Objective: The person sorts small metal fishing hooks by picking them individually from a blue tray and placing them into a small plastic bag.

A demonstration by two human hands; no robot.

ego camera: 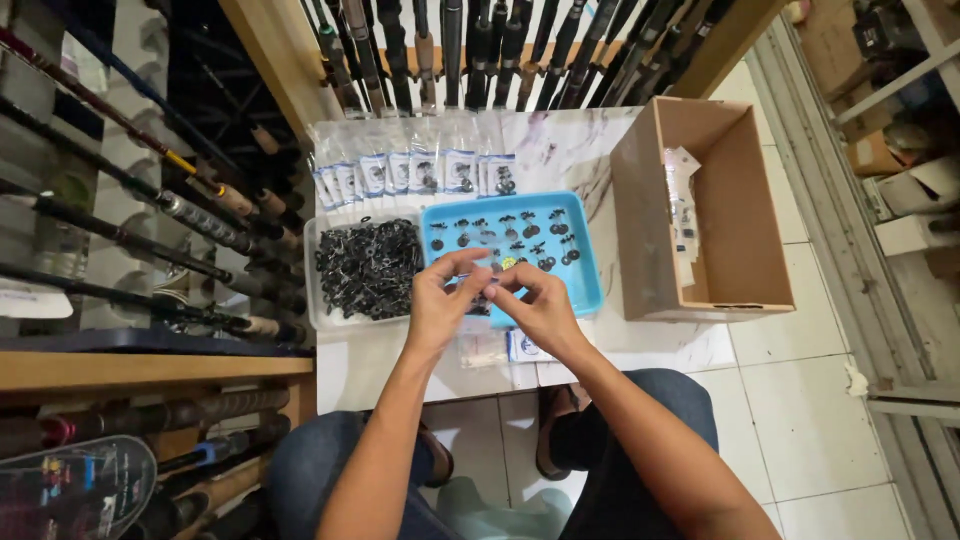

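Seated worker, seen from above. Left hand and right hand meet fingertip to fingertip, pinching what appears to be a small clear packet, too small to tell surely. Below lie further packets. Beyond: blue tray of sorted black rings, clear tub of loose rings, a row of filled bags, cardboard box. Working over the tray would catch any dropped piece.
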